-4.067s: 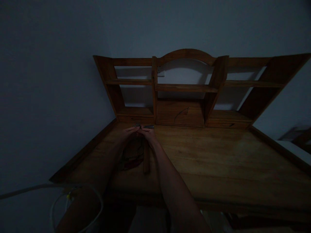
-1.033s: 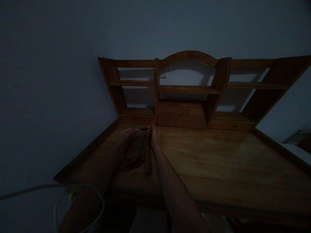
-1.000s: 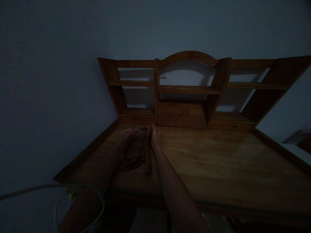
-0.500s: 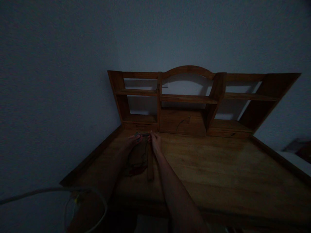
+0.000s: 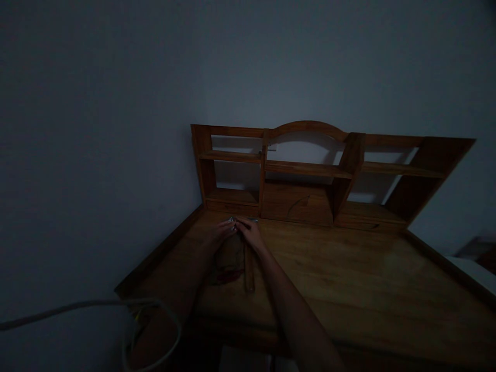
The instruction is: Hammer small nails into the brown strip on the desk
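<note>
Over the left part of the wooden desk, my left hand point(image 5: 220, 234) and my right hand point(image 5: 251, 233) meet with fingertips nearly touching. Bent fingers of the left hand close on a small shiny metal piece point(image 5: 231, 220), ridged in look and mostly covered. Fingers of my right hand press in at the same spot; dimness hides what they pinch. A slim shiny thing point(image 5: 253, 220) pokes out beyond the right hand. Under the hands lies a dark, flat item with a reddish part point(image 5: 228, 276), its kind unclear. Beside it is a narrow wooden strip point(image 5: 249, 274).
A wooden shelf unit point(image 5: 306, 168) stands at the back of the desk point(image 5: 341, 268) against the wall. A pale cable point(image 5: 77, 306) loops at the lower left. Raised edging point(image 5: 163, 245) runs along the desk's left side.
My hands have come closer together, and the slim dark thing that spanned the gap between them no longer shows there. The view has shifted, so the shelf appears lower and further right.
</note>
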Demonstrator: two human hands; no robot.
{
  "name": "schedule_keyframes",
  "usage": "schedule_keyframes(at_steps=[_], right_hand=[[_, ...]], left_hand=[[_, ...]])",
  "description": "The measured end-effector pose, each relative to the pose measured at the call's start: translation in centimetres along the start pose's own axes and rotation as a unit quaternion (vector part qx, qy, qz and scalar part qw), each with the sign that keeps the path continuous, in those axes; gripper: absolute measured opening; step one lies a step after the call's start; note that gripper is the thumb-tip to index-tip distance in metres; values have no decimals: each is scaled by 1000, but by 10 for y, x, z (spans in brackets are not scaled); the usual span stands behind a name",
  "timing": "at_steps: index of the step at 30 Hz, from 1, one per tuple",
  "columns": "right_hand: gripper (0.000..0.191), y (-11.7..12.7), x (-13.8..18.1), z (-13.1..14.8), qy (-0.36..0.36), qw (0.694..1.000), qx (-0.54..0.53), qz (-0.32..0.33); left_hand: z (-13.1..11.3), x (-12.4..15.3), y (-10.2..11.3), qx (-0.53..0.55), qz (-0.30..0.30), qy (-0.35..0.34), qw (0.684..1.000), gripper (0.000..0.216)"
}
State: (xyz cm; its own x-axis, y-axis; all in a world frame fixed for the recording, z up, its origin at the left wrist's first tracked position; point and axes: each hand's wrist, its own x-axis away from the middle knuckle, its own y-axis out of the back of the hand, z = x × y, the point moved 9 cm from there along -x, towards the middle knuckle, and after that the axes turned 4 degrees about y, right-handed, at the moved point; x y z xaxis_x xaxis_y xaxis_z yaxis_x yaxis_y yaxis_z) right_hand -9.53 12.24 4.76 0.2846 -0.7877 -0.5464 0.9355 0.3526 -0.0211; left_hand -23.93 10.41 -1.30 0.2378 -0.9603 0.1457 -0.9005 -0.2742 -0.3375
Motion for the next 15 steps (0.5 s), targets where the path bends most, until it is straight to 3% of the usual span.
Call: schedule_keyframes(at_steps=[3,10,15], right_hand=[[24,30,-5,7,8,999,32,-15],[21,130,13,5,-2,990,134,-53],[28,162,33,-11,-23,980,191,-59]], left_hand=[[-15,1,3,-69,-28,-35,997,15],[-45,-4,8,-262,-39,-65,962,24],[-52,-8,-29,-448,-6,-93,889,19]])
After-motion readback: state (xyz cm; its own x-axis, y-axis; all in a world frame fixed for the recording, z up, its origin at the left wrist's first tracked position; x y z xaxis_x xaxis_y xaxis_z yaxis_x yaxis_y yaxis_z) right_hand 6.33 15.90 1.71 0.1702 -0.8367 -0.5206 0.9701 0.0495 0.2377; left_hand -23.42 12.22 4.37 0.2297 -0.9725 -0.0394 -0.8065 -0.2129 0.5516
